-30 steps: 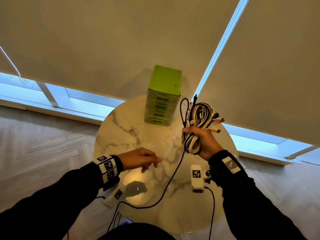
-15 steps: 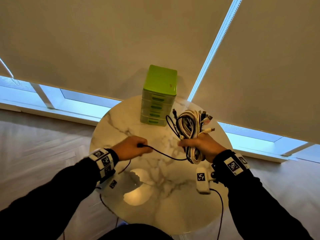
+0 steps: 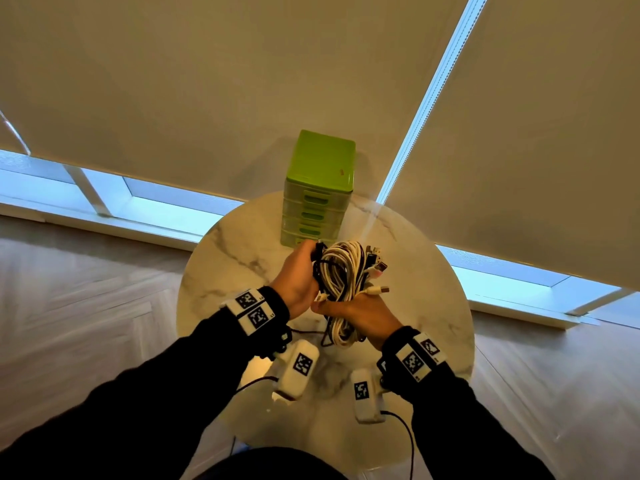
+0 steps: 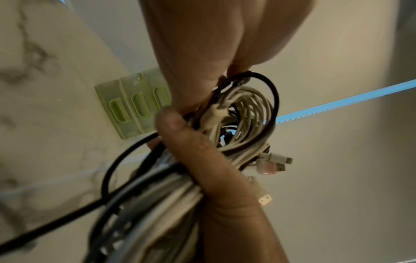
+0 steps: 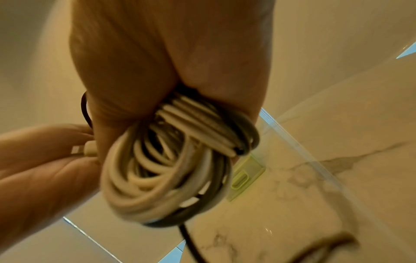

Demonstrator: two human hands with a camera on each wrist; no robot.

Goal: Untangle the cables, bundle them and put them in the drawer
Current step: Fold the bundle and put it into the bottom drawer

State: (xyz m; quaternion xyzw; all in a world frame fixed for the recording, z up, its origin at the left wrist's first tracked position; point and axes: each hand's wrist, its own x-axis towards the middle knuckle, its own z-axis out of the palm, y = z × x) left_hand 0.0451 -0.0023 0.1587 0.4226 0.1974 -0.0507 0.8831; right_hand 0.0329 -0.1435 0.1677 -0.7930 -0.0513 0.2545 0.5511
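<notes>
A coiled bundle of white and black cables point(image 3: 341, 271) hangs above the round marble table point(image 3: 221, 261), just in front of the green drawer unit point(image 3: 320, 188). My right hand point(image 3: 356, 313) grips the bundle's lower part, fingers wrapped round the strands point(image 5: 195, 131). My left hand point(image 3: 299, 271) holds the bundle's upper left side and pinches a black cable point(image 4: 268, 94) against the coil point(image 4: 243, 113). Several plugs point(image 3: 377, 268) stick out to the right. The black cable's tail point(image 4: 67, 213) trails down toward the table. All drawers point(image 4: 126, 106) look closed.
Roller blinds cover the windows behind the table, with a bright strip at the sill point(image 3: 156, 209). Wood floor surrounds the table. Thin black leads point(image 3: 408, 441) run from the wrist cameras near the table's front edge.
My left hand moved from the table's left side up to the bundle, carrying the black cable with it. The slack span of black cable between my hands is gone. The bundle shifted slightly left.
</notes>
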